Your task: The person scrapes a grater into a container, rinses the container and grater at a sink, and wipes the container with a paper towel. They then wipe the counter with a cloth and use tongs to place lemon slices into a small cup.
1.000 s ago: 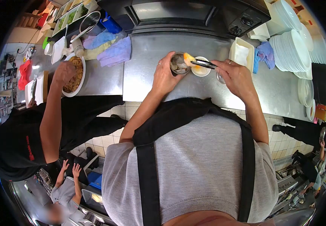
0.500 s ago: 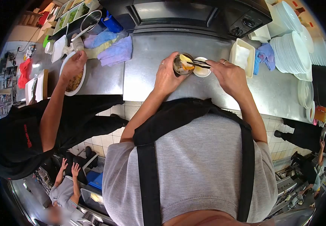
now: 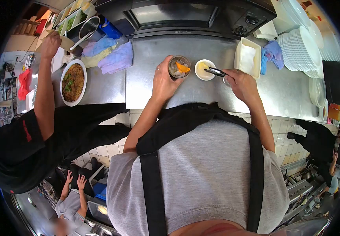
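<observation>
My left hand is wrapped around a drinking glass that stands upright in it. Ice and an orange slice show inside the glass. My right hand grips dark tongs, whose tips reach over the rim of a small white bowl. A yellow lemon piece lies in the bowl, right by the tong tips. Bowl and glass stand close together on the steel counter. Partly hidden beneath my right hand is a small round clear thing.
A black oven stands behind the counter. To the right are a cream tub, a blue cloth and stacked white plates. On the left, a co-worker's arm reaches past an oval dish of food and folded cloths.
The tongs have moved right, from over the glass to the bowl. The yellow piece seen at the glass no longer shows there. The co-worker's hand has moved from the oval dish toward the back.
</observation>
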The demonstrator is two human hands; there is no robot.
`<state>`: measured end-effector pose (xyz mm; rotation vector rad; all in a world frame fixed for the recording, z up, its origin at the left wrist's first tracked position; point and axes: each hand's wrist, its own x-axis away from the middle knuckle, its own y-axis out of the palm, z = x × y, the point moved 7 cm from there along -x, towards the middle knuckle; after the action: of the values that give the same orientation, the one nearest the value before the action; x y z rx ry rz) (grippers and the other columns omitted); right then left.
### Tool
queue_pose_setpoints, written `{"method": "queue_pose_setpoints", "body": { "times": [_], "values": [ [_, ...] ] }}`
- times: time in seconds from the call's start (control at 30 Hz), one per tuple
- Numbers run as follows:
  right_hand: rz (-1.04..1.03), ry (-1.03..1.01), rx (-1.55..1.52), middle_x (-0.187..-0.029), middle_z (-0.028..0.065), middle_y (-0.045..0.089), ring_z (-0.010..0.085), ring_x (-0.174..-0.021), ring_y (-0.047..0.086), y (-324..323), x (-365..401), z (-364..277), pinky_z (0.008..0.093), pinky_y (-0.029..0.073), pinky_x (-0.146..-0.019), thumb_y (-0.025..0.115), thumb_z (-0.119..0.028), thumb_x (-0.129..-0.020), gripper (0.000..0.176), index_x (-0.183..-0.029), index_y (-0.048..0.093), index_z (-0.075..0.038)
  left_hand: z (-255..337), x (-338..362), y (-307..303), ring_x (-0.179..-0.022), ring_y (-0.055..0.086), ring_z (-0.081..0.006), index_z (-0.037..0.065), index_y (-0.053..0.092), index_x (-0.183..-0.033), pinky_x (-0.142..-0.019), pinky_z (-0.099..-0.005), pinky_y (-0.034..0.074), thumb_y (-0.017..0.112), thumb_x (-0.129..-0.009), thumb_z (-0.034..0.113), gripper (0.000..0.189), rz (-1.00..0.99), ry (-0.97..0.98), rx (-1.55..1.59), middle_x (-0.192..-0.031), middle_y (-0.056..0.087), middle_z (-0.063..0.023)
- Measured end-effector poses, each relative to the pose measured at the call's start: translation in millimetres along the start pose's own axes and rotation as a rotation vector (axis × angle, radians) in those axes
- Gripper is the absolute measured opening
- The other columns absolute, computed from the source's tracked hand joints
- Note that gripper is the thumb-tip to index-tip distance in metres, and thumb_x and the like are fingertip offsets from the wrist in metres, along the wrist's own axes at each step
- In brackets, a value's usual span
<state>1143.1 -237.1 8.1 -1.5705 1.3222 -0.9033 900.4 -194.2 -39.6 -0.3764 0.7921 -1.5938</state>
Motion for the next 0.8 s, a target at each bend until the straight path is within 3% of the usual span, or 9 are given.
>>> {"method": "queue_pose_setpoints", "body": {
  "times": [0.2, 0.4, 0.6, 0.8],
  "values": [
    [0.03, 0.054, 0.116, -0.088, 0.0106, 0.064, 0.0307, -0.075, 0.063, -19, 6, -9, 0.0407, 0.05, -0.064, 0.056, -0.021, -0.088, 0.026, -0.112, 0.064, -0.014, 8, 1, 1, -0.112, 0.053, -0.0343, 0.006, 0.04, -0.131, -0.095, -0.0401, 0.044, 0.082, -0.063, 0.016, 0.08, -0.019, -0.001, 0.012, -0.12, 0.055, -0.0173],
    [0.12, -0.032, 0.204, -0.087, 0.011, 0.064, 0.0286, -0.076, 0.064, -23, 9, -14, 0.0394, 0.052, -0.063, 0.057, -0.021, -0.088, 0.026, -0.113, 0.063, -0.015, 21, -2, 3, -0.113, 0.051, -0.0354, 0.005, 0.04, -0.131, -0.095, -0.0421, 0.043, 0.082, -0.064, 0.015, 0.079, -0.009, 0.103, 0.002, -0.12, 0.055, -0.0183],
    [0.115, -0.241, 0.193, -0.09, 0.011, 0.065, 0.0256, -0.079, 0.064, -27, 6, -55, 0.0371, 0.052, -0.067, 0.059, -0.02, -0.086, 0.03, -0.115, 0.063, -0.014, 41, -1, 4, -0.109, 0.052, -0.0362, 0.003, 0.042, -0.128, -0.095, -0.0432, 0.039, 0.082, -0.063, 0.013, 0.077, 0.009, 0.252, -0.036, -0.117, 0.056, -0.0182],
    [0.119, -0.322, 0.399, -0.088, 0.0091, 0.065, 0.0225, -0.077, 0.064, -22, -1, -67, 0.0351, 0.051, -0.066, 0.057, -0.012, -0.08, 0.03, -0.109, 0.065, -0.009, 54, 3, -2, -0.113, 0.051, -0.0318, 0.005, 0.042, -0.126, -0.098, -0.0474, 0.035, 0.08, -0.057, 0.008, 0.078, 0.022, 0.388, -0.121, -0.123, 0.053, -0.0123]
  ]
}}
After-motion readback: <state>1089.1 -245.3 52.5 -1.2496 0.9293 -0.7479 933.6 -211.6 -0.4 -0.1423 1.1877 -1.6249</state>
